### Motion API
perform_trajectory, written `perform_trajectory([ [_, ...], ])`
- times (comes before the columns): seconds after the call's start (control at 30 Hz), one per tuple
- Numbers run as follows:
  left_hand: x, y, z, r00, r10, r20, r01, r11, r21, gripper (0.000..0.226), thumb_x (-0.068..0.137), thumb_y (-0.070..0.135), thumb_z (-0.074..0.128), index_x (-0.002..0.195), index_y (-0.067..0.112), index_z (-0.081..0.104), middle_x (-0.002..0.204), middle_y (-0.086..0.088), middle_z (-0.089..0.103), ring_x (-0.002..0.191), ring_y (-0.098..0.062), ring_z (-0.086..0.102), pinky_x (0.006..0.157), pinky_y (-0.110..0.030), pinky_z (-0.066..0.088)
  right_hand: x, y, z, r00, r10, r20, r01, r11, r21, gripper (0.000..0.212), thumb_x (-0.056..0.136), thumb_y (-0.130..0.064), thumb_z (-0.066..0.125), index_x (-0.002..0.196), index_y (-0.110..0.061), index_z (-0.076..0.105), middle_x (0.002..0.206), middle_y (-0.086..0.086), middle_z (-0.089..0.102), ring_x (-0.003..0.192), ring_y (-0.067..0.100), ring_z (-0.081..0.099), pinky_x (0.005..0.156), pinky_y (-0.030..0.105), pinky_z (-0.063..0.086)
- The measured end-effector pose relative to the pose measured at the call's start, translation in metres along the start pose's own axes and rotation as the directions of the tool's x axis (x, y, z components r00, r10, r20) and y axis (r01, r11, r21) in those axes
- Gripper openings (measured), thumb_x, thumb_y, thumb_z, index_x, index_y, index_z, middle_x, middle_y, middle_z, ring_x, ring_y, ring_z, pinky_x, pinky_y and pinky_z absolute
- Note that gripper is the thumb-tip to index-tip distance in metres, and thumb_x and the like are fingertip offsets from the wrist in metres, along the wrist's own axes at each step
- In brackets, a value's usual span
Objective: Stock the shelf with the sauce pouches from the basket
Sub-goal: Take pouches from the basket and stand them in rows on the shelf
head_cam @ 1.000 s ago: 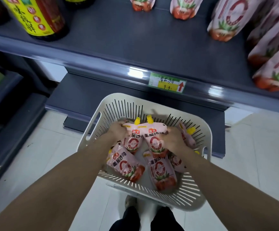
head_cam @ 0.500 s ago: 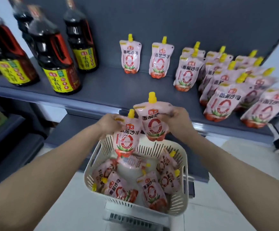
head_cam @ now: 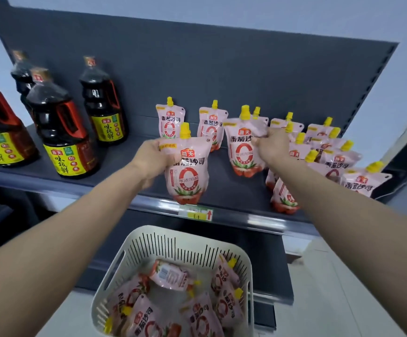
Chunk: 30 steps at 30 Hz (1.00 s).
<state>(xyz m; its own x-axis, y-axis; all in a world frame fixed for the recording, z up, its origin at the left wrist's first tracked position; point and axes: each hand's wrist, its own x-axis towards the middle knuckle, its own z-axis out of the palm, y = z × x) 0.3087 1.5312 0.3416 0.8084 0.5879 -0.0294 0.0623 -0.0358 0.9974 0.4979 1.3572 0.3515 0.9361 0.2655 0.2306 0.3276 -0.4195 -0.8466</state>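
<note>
Sauce pouches, pink with yellow caps, in three places: on the shelf, in the hands, in the basket. At far left on the grey shelf [head_cam: 115, 164], four dark soy sauce bottles [head_cam: 61, 132] with yellow labels, upright, in a loose cluster. Further right, near the back panel, two standing pouches [head_cam: 170, 120] side by side, upright, caps up.

In front of those, left hand [head_cam: 153, 159] raised over the shelf's front part, fingers curled shut around the upper left corner of one held pouch [head_cam: 187, 171]. Pouch hanging upright from that grip, cap on top, bottom edge down near the shelf's front lip, just above the green and yellow price tag [head_cam: 196, 214]. Cannot tell whether its base touches the shelf.

Right of it, right hand [head_cam: 272, 147] at about the same height, fingers closed on the upper right corner of a second pouch [head_cam: 242, 149], also upright and cap up, deeper over the shelf than the first. Base low near the shelf surface; contact unclear.

Behind and right of that hand, a crowded group of stocked pouches [head_cam: 328, 161], several rows deep, most leaning, running to the shelf's right end.

Below, in front of the lower shelf, a white slotted basket [head_cam: 163, 242] with more loose pouches [head_cam: 170, 278] lying flat and overlapping at mixed angles.
</note>
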Motion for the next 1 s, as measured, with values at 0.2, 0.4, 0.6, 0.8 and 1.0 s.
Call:
perform_trajectory([
  [0.2, 0.024, 0.000, 0.021, 1.000, -0.012, -0.011, 0.012, 0.999, -0.044, 0.024, 0.082, -0.009, 0.057, 0.097, 0.009, 0.062, 0.084, -0.002, 0.068, 0.063, -0.006, 0.066, 0.047, -0.018, 0.053, 0.037, 0.038, 0.021, 0.985, 0.169, 0.017, -0.165, 0.974, -0.157, 0.031, 0.086, -0.019, 0.064, 0.110, 0.000, 0.062, 0.113, 0.017, 0.065, 0.107, 0.036, 0.059, 0.089, 0.039, 0.050],
  [0.4, 0.039, -0.010, 0.035, 0.999, -0.050, -0.012, 0.049, 0.998, -0.032, 0.024, 0.082, -0.008, 0.058, 0.091, 0.013, 0.064, 0.087, -0.004, 0.069, 0.073, -0.013, 0.067, 0.057, -0.026, 0.053, 0.044, 0.054, 0.030, 0.974, 0.228, -0.001, -0.217, 0.926, -0.308, 0.036, 0.086, -0.019, 0.064, 0.116, -0.001, 0.060, 0.120, 0.018, 0.063, 0.115, 0.036, 0.056, 0.090, 0.037, 0.048],
  [0.6, 0.047, -0.015, 0.046, 0.998, -0.058, -0.013, 0.057, 0.998, -0.028, 0.026, 0.082, -0.008, 0.058, 0.103, 0.008, 0.062, 0.095, -0.008, 0.068, 0.076, -0.016, 0.066, 0.061, -0.029, 0.053, 0.059, 0.036, 0.019, 0.991, 0.111, 0.074, -0.083, 0.948, -0.307, 0.030, 0.086, 0.004, 0.047, 0.112, 0.004, 0.062, 0.116, 0.020, 0.063, 0.107, 0.034, 0.059, 0.089, 0.042, 0.053],
  [0.8, 0.050, -0.017, 0.061, 0.998, -0.058, 0.013, 0.058, 0.998, -0.019, 0.025, 0.082, -0.008, 0.057, 0.096, 0.012, 0.063, 0.093, -0.005, 0.068, 0.079, -0.016, 0.066, 0.065, -0.031, 0.054, 0.063, 0.019, 0.011, 0.991, 0.024, 0.134, 0.055, 0.826, -0.561, 0.026, 0.087, 0.005, 0.049, 0.108, 0.003, 0.064, 0.112, 0.017, 0.065, 0.097, 0.027, 0.062, 0.080, 0.031, 0.052],
  [1.0, 0.054, -0.020, 0.079, 0.998, -0.050, 0.039, 0.050, 0.999, -0.011, 0.024, 0.082, -0.007, 0.058, 0.093, 0.012, 0.064, 0.090, -0.004, 0.069, 0.082, -0.017, 0.067, 0.067, -0.032, 0.054, 0.061, 0.020, 0.005, 0.987, -0.003, 0.158, 0.093, 0.816, -0.570, 0.024, 0.087, 0.006, 0.049, 0.105, 0.007, 0.065, 0.108, 0.019, 0.065, 0.103, 0.032, 0.062, 0.081, 0.036, 0.054],
])
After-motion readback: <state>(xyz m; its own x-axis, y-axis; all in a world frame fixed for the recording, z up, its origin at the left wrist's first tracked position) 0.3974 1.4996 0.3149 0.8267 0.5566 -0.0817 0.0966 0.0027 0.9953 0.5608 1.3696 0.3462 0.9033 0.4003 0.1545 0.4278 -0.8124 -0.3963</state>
